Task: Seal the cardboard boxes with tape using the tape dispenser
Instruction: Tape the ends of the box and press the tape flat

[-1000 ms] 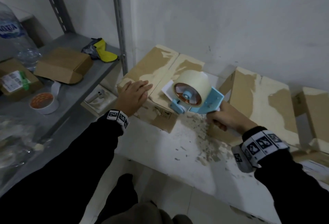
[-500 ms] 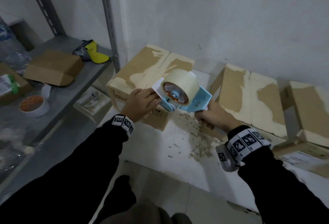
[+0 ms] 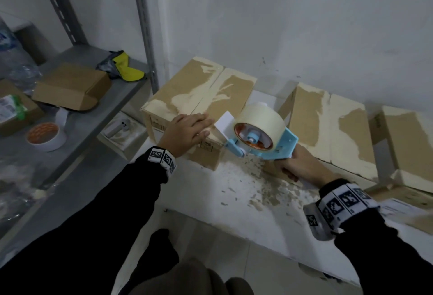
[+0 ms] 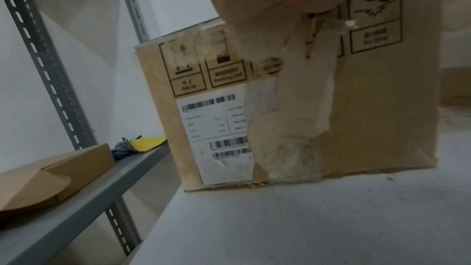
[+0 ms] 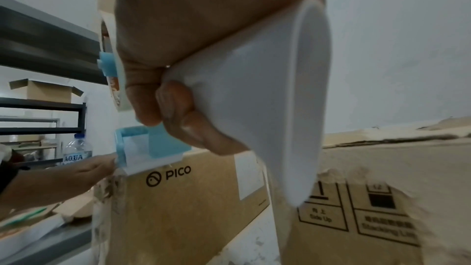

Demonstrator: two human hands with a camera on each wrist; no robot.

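Note:
A cardboard box (image 3: pixel 199 88) with torn, peeled paper on its lid stands at the left of a white table (image 3: pixel 234 201). My left hand (image 3: pixel 187 130) lies flat on its near top edge, fingers straight. My right hand (image 3: pixel 297 168) grips the white handle (image 5: pixel 254 108) of a blue tape dispenser (image 3: pixel 264 140) with a cream tape roll (image 3: pixel 257 121). The dispenser's front end sits at the box's near right corner, just right of my left fingertips. The left wrist view has the box's labelled front face (image 4: pixel 219 128).
Two more torn-topped boxes (image 3: pixel 328 126) (image 3: pixel 410 144) line the wall to the right. A grey metal shelf (image 3: pixel 70 116) on the left carries a flat carton (image 3: pixel 72 86), a tape roll (image 3: pixel 44 135), a yellow cloth (image 3: pixel 126 70) and a water bottle. Paper scraps litter the table.
My left hand has slid from the box top toward its near edge. The dispenser has come down and nearer, to the box's front corner.

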